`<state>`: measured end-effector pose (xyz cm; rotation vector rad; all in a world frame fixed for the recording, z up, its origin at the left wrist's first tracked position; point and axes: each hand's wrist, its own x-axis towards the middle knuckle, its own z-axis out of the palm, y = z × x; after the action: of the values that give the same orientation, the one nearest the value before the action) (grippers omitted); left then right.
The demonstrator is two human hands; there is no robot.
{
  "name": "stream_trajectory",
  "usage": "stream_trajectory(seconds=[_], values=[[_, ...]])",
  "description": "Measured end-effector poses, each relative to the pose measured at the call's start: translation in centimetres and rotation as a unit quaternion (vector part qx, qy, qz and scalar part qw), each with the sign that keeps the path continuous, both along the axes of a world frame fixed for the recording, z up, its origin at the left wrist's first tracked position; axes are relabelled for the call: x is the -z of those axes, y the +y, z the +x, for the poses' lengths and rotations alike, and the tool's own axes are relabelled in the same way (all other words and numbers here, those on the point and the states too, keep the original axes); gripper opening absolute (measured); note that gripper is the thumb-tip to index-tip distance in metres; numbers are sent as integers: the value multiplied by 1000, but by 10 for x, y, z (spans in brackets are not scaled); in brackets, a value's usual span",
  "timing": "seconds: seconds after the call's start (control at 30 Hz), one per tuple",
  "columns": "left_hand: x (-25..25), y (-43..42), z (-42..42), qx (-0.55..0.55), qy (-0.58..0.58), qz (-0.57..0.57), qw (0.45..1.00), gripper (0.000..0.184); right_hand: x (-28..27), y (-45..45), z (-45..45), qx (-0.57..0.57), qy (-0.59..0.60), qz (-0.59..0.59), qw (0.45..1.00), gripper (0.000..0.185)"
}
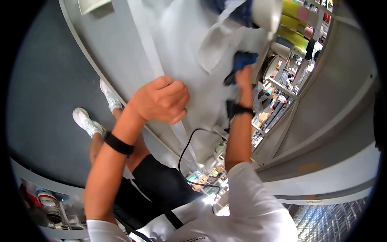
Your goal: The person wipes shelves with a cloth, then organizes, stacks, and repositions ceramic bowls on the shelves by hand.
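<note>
My left hand [163, 99] is closed in a fist above a pale grey surface [173, 44], its fingers curled inward so that anything inside is hidden. A long white strip [143, 34] runs beneath that fist. My right hand [244, 78], farther right and blurred, is wrapped around a blue and black object [244, 60] whose exact kind I cannot make out. Just left of this object, a thin white sheet [213, 46] hangs loosely from near a large blue and white roll [266, 14].
Yellow and pink rolls [294, 36] lie at the upper right, near crowded shelving [278, 101]. A black cable [180, 159] loops below my hands. White shoes [86, 121] stand on the dark floor [44, 88]. Cans [47, 197] sit at the lower left.
</note>
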<state>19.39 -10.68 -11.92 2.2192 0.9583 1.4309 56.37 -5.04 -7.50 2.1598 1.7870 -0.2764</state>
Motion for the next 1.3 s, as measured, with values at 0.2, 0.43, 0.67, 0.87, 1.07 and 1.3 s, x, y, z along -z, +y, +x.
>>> stream_trajectory(seconds=[0.2,0.43,0.67,0.87,1.07,1.3], values=[[-17,-8,-5,-1,83,-74,994,17,-30,-146,-63,101,18,-61,993,67],[-16,-8,-3,-6,93,-93,991,17,-33,-92,-35,383,227,36,895,20],[-20,-9,-2,-16,134,-92,987,17,-19,40,-74,31,147,113,982,72],[-19,-10,-3,-18,131,-100,986,17,-12,-22,-82,22,67,143,987,60],[-21,-7,-5,-22,130,-91,987,18,-21,-173,-62,211,-14,59,976,65],[-60,-43,-38,10,18,-175,984,35,-47,-146,-173,34,107,104,988,47]])
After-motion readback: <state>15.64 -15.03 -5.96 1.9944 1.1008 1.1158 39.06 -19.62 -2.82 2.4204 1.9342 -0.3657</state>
